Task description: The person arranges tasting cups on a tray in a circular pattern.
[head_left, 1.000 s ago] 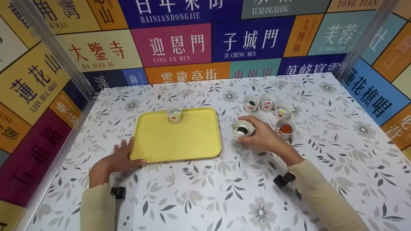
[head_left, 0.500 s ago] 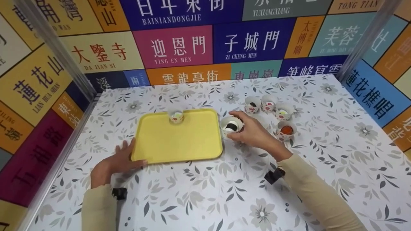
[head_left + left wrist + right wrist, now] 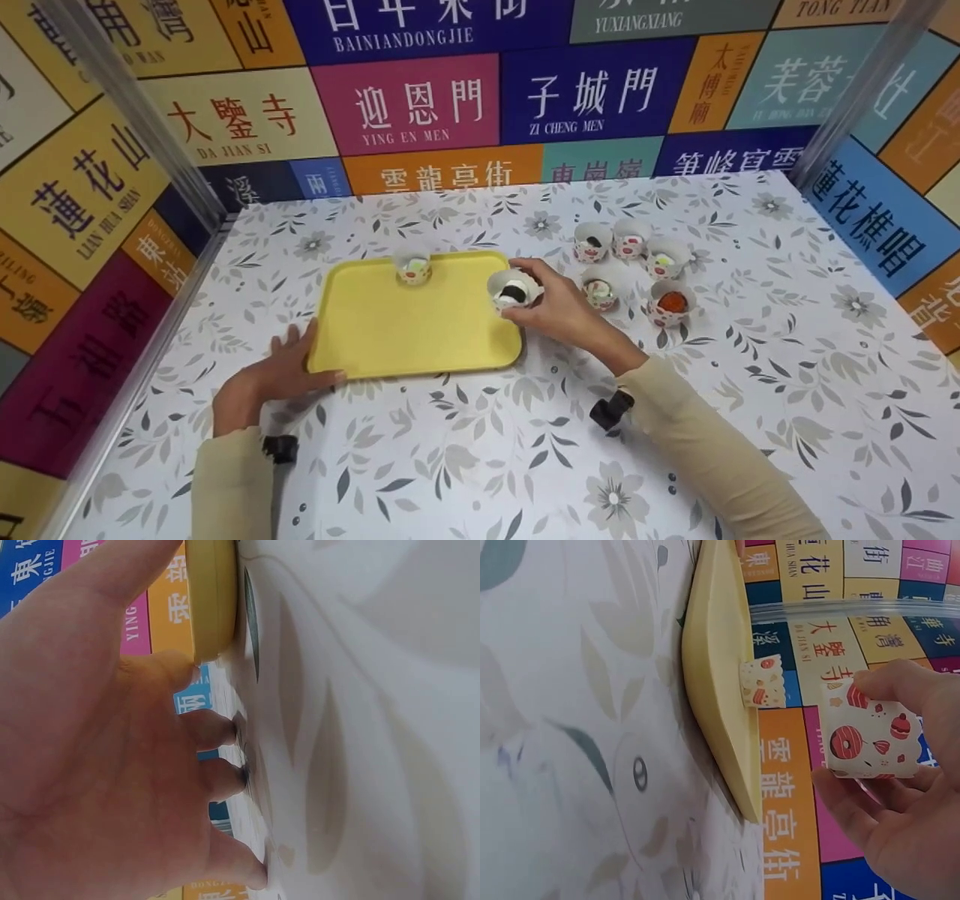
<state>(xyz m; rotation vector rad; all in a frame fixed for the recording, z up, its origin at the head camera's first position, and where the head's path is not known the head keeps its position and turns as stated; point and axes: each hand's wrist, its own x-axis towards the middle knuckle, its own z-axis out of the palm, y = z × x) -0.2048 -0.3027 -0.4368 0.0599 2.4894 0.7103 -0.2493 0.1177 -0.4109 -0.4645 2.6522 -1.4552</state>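
My right hand grips a small paper baking cup by its sides, thumb and fingers around it. Inside lies a white item with a black band. In the right wrist view this cup, printed with red sweets, is held up above the level of the yellow tray. From the head it overlaps the right end of the tray. My left hand rests at the tray's near left corner, thumb along the front edge. In the left wrist view its other fingers are spread, tips down on the table.
Another paper cup stands at the tray's far edge. Right of the tray, several filled cups stand grouped, one with an orange-red item, one nearest the right hand. A lettered wall closes the table's back.
The right hand has carried the cup leftward from the table to over the tray's right end, uncovering a cup behind it. The left hand and tray have stayed put.
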